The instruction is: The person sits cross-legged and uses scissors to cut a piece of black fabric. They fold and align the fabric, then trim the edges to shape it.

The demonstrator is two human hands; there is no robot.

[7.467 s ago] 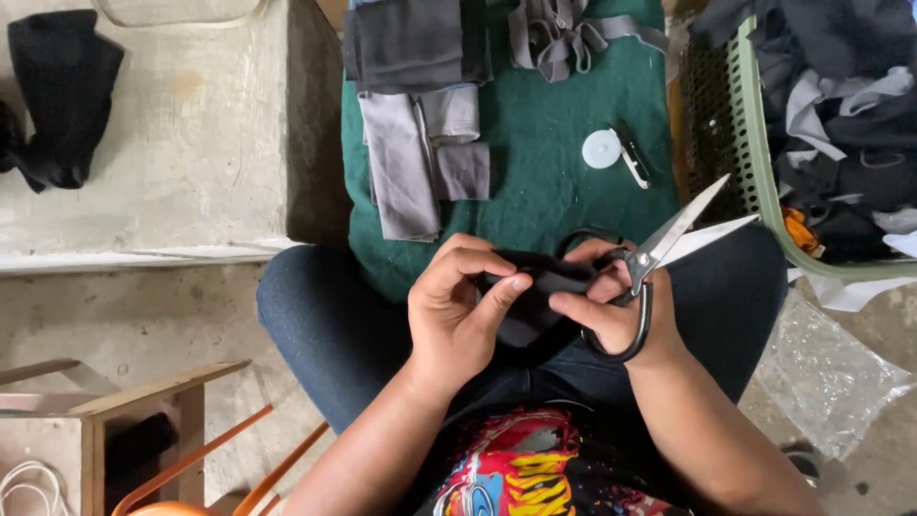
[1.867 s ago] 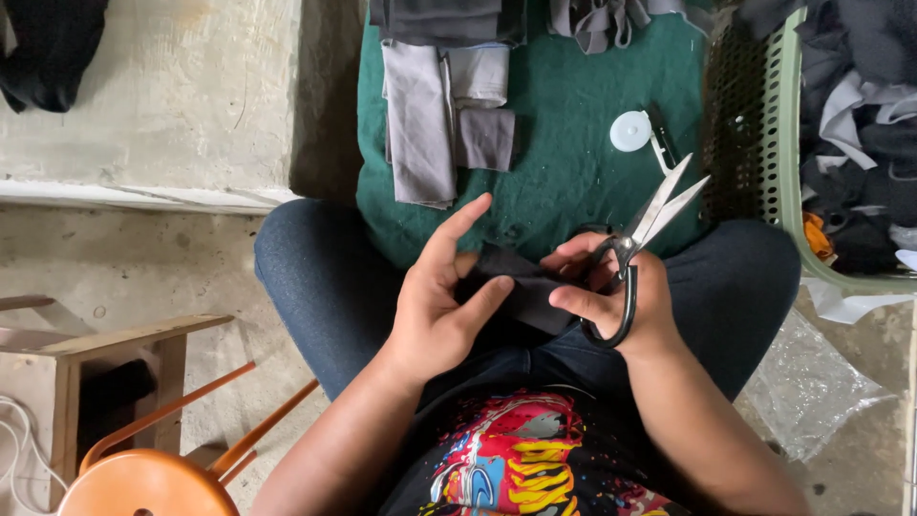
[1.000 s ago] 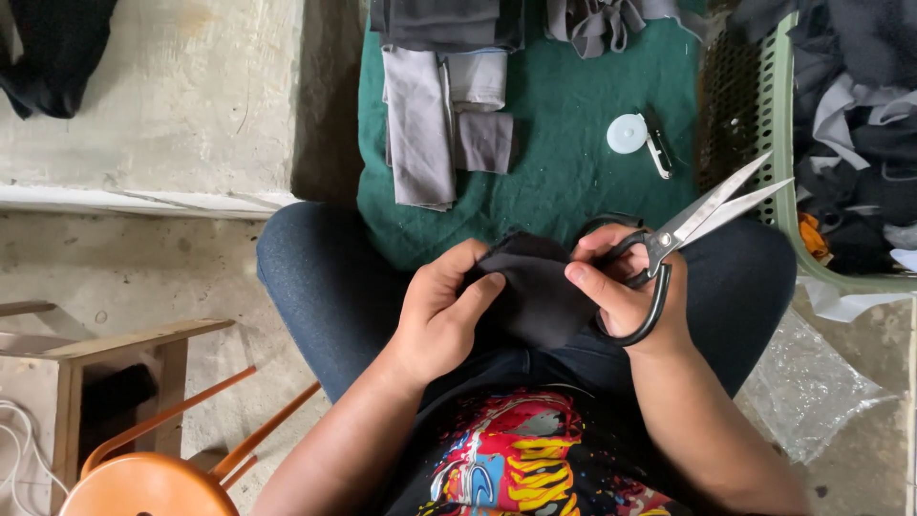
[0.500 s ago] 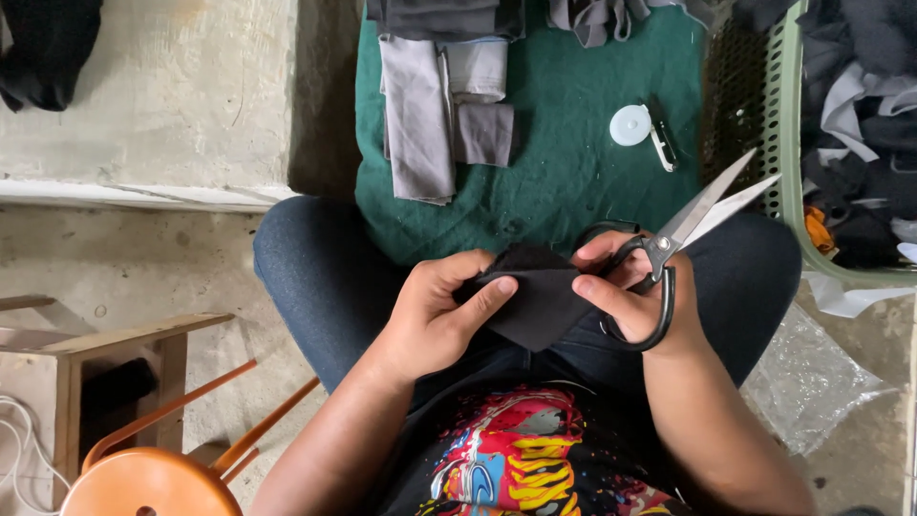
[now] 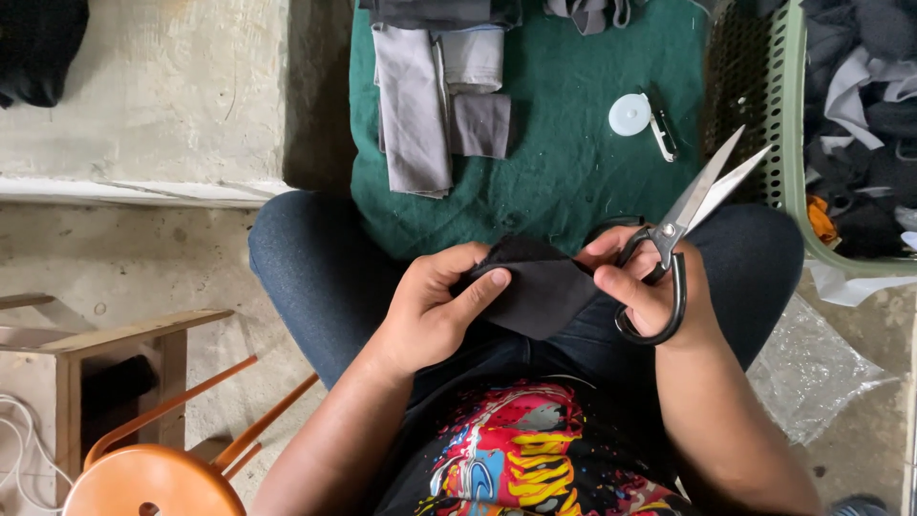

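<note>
Head view: left hand point(image 5: 430, 320) fingers pinching black cloth point(image 5: 540, 291), right hand point(image 5: 650, 287) fingers gripping open scissors point(image 5: 683, 225).

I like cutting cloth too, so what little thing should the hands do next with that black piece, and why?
Probably bring the open scissors down to the black cloth. The blades point up and away, touching nothing, while the right hand grips their handles and pinches one edge of the cloth. The left hand holds the other side, thumb on top, so the piece looks spread and ready.
</note>
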